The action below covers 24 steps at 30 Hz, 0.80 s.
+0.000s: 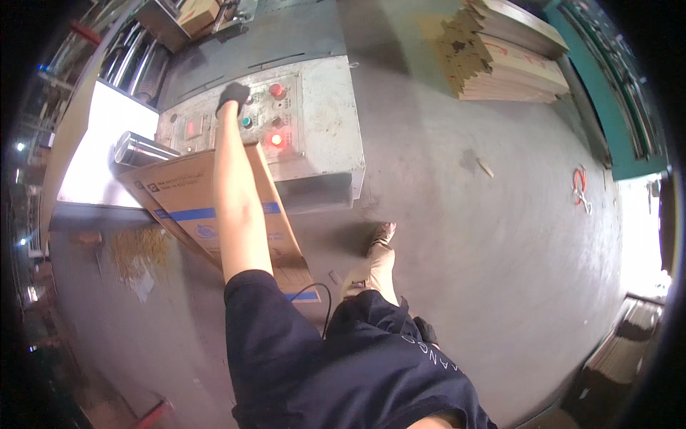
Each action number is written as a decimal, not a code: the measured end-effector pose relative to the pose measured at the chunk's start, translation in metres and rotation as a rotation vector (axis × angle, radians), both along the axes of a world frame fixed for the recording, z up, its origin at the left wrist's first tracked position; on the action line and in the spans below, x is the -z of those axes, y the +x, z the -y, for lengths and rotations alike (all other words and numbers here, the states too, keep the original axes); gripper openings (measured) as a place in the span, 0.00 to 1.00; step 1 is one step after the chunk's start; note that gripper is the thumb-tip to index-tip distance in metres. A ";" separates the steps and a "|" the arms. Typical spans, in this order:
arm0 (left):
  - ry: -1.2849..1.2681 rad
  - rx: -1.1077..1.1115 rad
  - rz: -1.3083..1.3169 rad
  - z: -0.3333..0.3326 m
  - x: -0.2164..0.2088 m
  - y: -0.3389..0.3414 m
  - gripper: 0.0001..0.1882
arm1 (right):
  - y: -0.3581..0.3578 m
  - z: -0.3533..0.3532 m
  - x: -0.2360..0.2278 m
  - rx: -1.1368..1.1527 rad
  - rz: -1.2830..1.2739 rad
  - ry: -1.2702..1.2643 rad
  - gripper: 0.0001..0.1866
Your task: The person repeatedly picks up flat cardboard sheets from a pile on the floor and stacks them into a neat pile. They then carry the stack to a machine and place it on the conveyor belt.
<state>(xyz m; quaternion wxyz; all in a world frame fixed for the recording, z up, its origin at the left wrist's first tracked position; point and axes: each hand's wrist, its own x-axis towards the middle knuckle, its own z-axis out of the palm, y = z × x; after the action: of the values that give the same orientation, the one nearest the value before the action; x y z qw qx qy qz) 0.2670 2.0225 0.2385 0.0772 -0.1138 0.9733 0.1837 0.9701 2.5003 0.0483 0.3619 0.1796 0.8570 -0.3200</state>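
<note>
My left arm stretches forward over a grey metal control panel (325, 107). My left hand (233, 97), in a dark glove, is at its upper buttons; its fingers blend into one dark shape, so their closing cannot be made out. Near that hand are a red mushroom button (276, 90), a green button (246, 122) and a lit red button (276, 139). Beneath my forearm, a printed cardboard sheet (189, 191) with a blue stripe leans against the panel's front. My right hand (426, 330), also dark-gloved, hangs beside my body, mostly hidden by my shirt.
Metal rollers (143, 68) and a shiny cylinder (139, 150) lie left of the panel. Stacked cardboard (511, 68) stands at the far right beside a green machine (632, 154). Red-handled pliers (581, 189) lie on the floor (500, 257). More cardboard (622, 343) is at lower right.
</note>
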 end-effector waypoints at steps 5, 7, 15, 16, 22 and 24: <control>0.357 -0.495 0.621 -0.039 0.085 -0.007 0.15 | -0.115 -0.075 -0.013 -0.187 -0.055 0.063 0.17; 0.411 -0.568 0.729 -0.055 0.098 0.004 0.15 | -0.173 -0.103 -0.022 -0.169 -0.028 0.055 0.17; -0.136 -0.500 0.500 -0.085 0.087 0.019 0.26 | -0.416 -0.184 -0.063 -0.157 0.034 0.129 0.18; -0.276 -0.395 0.546 -0.086 0.087 0.017 0.26 | -0.442 -0.194 -0.068 -0.156 0.049 0.149 0.18; -0.747 -0.149 0.261 -0.089 0.100 0.015 0.25 | -0.564 -0.237 -0.083 -0.543 0.047 0.152 0.20; -0.568 -0.176 0.550 -0.085 0.100 0.018 0.28 | -0.594 -0.250 -0.080 -0.567 0.039 0.093 0.20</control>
<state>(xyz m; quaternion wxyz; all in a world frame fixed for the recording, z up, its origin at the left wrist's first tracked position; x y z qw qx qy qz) 0.2847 2.1077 0.1384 0.2842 -0.2585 0.9149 -0.1239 0.3759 2.7502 0.1283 0.4448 -0.0449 0.8795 -0.1630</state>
